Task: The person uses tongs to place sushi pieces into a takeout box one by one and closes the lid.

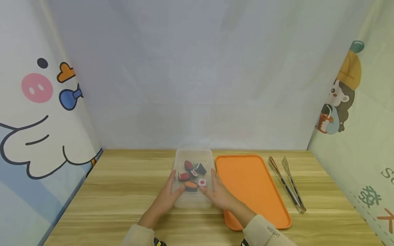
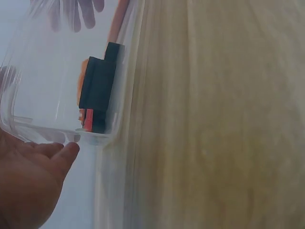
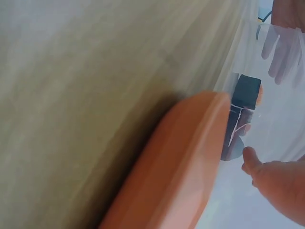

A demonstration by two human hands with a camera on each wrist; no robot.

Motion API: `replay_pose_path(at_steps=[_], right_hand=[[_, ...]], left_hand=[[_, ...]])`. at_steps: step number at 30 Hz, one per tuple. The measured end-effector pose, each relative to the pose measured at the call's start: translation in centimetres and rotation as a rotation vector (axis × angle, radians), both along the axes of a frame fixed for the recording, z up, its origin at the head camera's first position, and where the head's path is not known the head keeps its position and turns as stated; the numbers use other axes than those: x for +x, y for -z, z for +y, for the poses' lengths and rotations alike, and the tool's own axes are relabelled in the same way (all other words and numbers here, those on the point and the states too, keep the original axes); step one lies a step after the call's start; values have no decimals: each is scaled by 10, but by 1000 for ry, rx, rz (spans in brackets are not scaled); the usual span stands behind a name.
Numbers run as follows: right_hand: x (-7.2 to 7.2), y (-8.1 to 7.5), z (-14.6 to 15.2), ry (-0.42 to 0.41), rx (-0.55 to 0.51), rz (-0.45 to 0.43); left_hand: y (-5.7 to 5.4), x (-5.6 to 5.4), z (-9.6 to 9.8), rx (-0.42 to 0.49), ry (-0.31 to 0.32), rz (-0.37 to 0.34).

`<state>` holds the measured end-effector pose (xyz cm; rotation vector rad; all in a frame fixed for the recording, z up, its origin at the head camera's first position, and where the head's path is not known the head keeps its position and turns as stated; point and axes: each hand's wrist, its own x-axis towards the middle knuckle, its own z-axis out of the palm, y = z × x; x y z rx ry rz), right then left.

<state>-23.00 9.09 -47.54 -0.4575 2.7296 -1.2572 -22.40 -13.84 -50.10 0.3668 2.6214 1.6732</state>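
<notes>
A translucent plastic box stands on the table in the middle of the head view. Several small toy sushi pieces lie inside, among them an orange-topped one, a white one with a red centre and a red one. My left hand holds the box's left side, its thumb over the top. On the opposite side my right hand grips it the same way, fingers along the wall. Through the clear wall, the left wrist view shows a dark sushi piece and the other hand's fingers.
Right of the box lies an orange tray, its near left corner under my right forearm. Metal tongs lie beyond it, spread apart. A pale curtain hangs behind the wooden table, with printed cloths at both sides.
</notes>
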Motion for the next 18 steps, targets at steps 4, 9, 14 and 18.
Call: replay_pose_path(at_steps=[4,9,14,18], right_hand=[[3,2,-1,-10,-7,-13],[5,7,-3,26,-1,-12],[5,11,-5,65,-8,-4],[5,10,-5,72,-24,12]], left_hand=[[6,2,0,71,6,-13],[10,4,1,119,5,-20],[9,3,0,112,3,-21],[6,2,0,113,17,-13]])
